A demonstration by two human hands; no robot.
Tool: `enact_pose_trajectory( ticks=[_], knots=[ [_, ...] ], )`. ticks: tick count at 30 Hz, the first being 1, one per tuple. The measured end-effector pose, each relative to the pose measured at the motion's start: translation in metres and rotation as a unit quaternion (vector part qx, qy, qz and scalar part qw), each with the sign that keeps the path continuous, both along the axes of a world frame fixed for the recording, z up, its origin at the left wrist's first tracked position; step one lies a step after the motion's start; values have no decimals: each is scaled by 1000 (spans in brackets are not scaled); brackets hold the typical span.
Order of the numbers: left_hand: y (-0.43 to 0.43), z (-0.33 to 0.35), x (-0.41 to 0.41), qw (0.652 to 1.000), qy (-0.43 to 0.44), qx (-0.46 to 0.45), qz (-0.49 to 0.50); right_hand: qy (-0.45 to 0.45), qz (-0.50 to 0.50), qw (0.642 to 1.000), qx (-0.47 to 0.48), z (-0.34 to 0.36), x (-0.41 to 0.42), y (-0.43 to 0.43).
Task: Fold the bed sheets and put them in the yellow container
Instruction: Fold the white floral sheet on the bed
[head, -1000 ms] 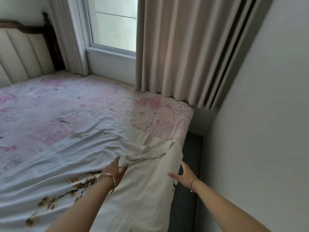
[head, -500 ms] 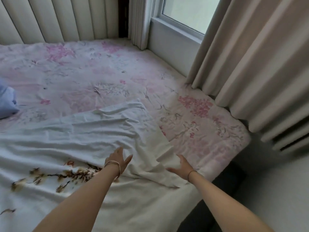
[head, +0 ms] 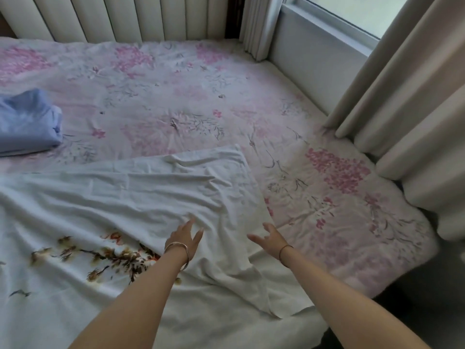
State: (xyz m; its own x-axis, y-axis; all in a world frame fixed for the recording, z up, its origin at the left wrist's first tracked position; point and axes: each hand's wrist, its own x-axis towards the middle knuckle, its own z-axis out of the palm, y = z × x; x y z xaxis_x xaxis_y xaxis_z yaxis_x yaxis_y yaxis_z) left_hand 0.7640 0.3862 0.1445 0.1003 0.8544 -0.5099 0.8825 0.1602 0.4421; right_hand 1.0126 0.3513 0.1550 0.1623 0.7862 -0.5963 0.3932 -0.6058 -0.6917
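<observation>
Right, I'm holding both hands out over the white sheet (head: 125, 197), which is lying rumpled and partly folded across the near side of the bed (head: 352, 222). My left hand (head: 186, 238) is lying flat on it, fingers spread, gripping nothing. My right hand (head: 269, 239) is hovering just beside, fingers loose and apart. The sheet is looking thin, soft and floppy, so I'm judging the corners and hem best for pinching. No yellow container is showing.
</observation>
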Motion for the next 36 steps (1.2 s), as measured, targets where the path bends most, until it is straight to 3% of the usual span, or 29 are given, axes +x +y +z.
enact_pose_trajectory(
  ticks=[6, 10, 16, 21, 27, 29, 33, 36],
  knots=[
    [17, -20, 17, 999, -8, -21, 38, -19, 51, 998, -29, -23, 33, 51],
    [43, -33, 43, 998, 1, 8, 58, 23, 34, 997, -62, -41, 62, 96],
    [98, -89, 122, 986, -8, 24, 162, 65, 111, 986, -104, -104, 91, 172],
    [105, -130, 166, 982, -4, 23, 188, 124, 82, 979, -142, -143, 97, 201],
    [125, -181, 164, 961, 22, 77, 264, 322, 14, 926, -196, -198, 57, 247],
    [134, -197, 159, 949, 20, 95, 300, 340, 25, 925, -168, -209, 38, 271],
    [148, -220, 162, 955, 25, 122, 268, 180, 74, 980, -40, -204, 24, 317],
    [171, -201, 162, 958, 32, 123, 255, 86, 136, 975, 153, -174, 23, 367]
  ],
)
